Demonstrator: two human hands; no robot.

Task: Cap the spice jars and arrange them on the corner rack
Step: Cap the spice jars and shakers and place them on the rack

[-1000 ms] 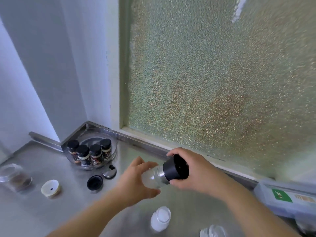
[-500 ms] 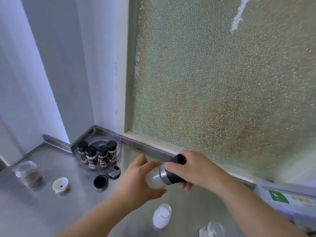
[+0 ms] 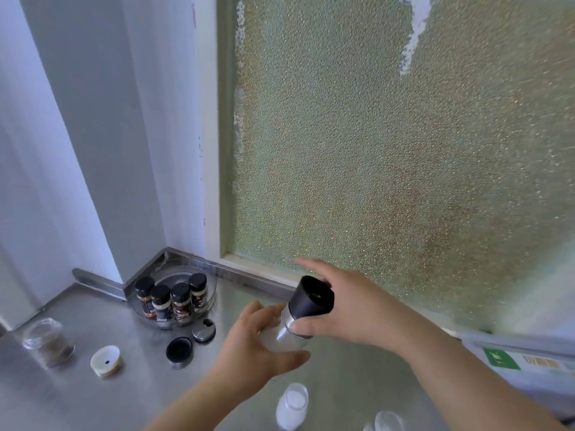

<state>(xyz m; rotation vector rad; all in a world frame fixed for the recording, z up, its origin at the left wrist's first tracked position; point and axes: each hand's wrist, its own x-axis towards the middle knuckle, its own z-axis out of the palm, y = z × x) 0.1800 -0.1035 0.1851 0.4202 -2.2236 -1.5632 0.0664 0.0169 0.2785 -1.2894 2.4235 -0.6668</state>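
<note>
**Currently: both hands on one glass jar, black cap seated at its top**

Clamped at mid-scene, above the steel counter (image 3: 93,396): glass jar (image 3: 284,337), tilted, top leaning far and right. Gripped around the clear body by the left hand (image 3: 255,346), thumb curled under the near side, fingers wrapped behind. Fitted on the jar's metal collar: black cap (image 3: 311,298). Held by the right hand (image 3: 351,303), thumb pressed at the collar, index finger extended toward the far left, remaining fingers curved behind the cap. Whether fully tightened: cannot tell.

Near the hands, at the near edge: open jar of white powder (image 3: 292,405), upright, uncapped. Just right of it, cut by the frame: another clear jar (image 3: 385,423).

Left of the hands, on the counter: loose black lid (image 3: 179,349), and just beyond it a loose silver lid (image 3: 203,330) with a dark opening. Further left: white lid (image 3: 105,360) with a small centre hole. At far left: open glass jar (image 3: 49,342) holding brown contents.

In the far corner, against the walls: round clear rack (image 3: 211,284). Standing in it, in a row along its near side: four black-capped spice jars (image 3: 171,301), upright, touching or nearly so.

Behind the hands: frosted textured window (image 3: 389,150). At the right edge: box with green label (image 3: 522,362).
</note>
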